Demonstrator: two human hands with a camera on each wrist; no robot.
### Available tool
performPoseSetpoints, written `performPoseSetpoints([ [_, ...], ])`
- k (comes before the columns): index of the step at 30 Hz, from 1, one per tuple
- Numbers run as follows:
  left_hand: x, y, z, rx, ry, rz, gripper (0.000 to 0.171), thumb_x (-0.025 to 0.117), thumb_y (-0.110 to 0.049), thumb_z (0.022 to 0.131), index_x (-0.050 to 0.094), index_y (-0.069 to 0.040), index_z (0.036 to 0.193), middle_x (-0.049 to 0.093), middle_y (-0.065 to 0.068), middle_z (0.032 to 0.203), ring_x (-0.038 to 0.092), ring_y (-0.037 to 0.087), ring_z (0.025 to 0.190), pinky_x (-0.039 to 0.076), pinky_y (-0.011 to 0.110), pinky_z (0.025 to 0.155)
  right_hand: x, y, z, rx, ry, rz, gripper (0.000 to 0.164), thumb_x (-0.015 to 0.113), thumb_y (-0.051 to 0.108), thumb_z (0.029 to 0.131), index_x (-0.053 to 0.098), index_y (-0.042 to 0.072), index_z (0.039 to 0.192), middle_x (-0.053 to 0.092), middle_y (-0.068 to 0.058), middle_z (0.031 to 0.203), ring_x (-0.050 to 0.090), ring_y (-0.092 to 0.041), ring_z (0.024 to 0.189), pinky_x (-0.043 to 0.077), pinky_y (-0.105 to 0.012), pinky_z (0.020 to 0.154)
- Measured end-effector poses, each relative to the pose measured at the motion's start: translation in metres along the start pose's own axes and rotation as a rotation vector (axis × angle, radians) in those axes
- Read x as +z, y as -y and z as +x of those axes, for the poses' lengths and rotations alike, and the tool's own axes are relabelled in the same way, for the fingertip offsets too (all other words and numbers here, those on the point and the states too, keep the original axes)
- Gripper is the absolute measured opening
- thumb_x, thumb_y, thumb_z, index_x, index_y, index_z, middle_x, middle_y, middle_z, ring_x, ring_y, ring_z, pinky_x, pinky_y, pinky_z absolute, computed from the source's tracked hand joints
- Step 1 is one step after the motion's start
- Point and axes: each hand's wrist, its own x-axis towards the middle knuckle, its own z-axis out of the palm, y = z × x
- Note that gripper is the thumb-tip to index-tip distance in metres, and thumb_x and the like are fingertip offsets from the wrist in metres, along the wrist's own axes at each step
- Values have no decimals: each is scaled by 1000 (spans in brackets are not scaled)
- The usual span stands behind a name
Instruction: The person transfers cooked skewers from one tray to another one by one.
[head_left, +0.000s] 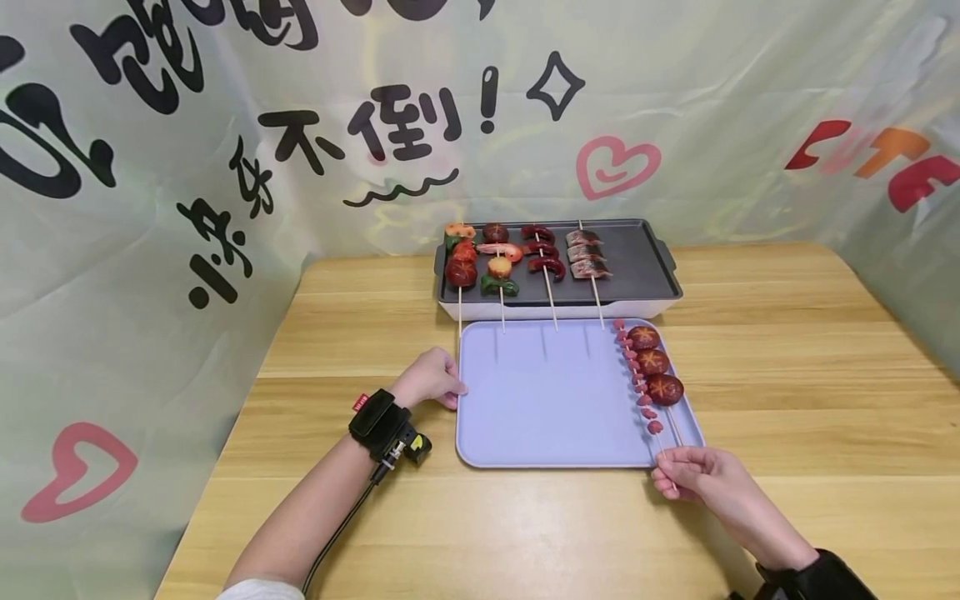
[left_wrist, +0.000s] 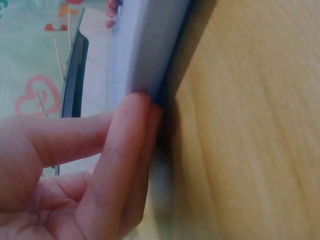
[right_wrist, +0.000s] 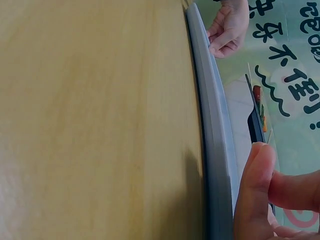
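Observation:
My left hand (head_left: 431, 379) pinches the left rim of a pale lavender tray (head_left: 540, 400); in the left wrist view the thumb and fingers (left_wrist: 127, 135) meet at its edge. By the tray's front right corner, my right hand (head_left: 697, 473) pinches the stick of a skewer of small pink pieces (head_left: 643, 400). Beside it on the tray's right side lies a skewer of shiitake mushrooms (head_left: 652, 362) with star-cut caps. Its stick runs down to the same fingers; whether they hold it too I cannot tell.
Behind the tray stands a dark grill pan (head_left: 633, 258) on a white base. Several skewers lie across it, including one of fish pieces (head_left: 588, 268) and one of dark red curled pieces (head_left: 546, 265); their sticks overhang the front. A printed cloth (head_left: 465, 183) hangs behind the wooden table (head_left: 787, 375).

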Motion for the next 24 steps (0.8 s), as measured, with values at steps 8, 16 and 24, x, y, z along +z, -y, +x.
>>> performPoseSetpoints([
  [8,0,2,0,9,8,-9,26,64,9,77,48,-2,59,56,9,61,57,12,47,57,24,53,2,3,0,37,-29,-3,28,49,-3,90,46,-25,106,66,-6,83,64,-10,74,57,-23,70],
  [16,0,2,1,11,3,0,24,64,9,76,50,-1,60,57,9,61,57,11,46,57,24,52,4,6,0,53,-69,-85,28,53,-1,88,49,-24,103,66,-11,81,65,-14,72,58,-26,68],
  [24,0,2,2,6,2,-12,25,63,10,76,49,-1,59,56,9,60,56,11,46,57,23,51,8,10,-1,32,-138,-281,21,53,-3,87,52,-21,97,65,-16,76,64,-17,65,58,-27,61],
])
